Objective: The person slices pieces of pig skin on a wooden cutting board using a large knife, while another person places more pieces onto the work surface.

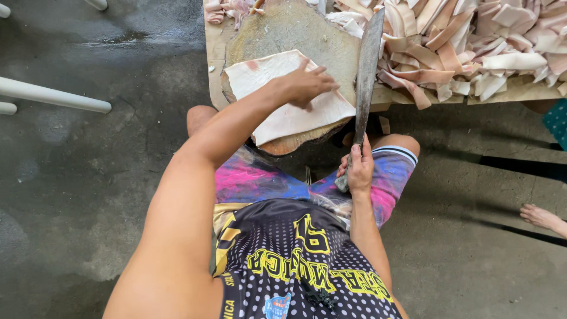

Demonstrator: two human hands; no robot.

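A broad pale slab of meat or fat (277, 103) lies on a round wooden chopping block (292, 32). My left hand (307, 85) rests on the slab's right part, fingers spread and pressing down. My right hand (359, 168) is closed round the handle of a long, dark-bladed knife (367, 65). The blade points away from me along the block's right edge, just right of the slab, apart from my left hand. I sit with my knees either side of the block.
A large heap of cut pale and pinkish strips (472, 41) covers the low wooden board (215, 47) at upper right. White pipes (53, 97) lie on the wet concrete floor at left. Another person's bare foot (540, 217) shows at the right edge.
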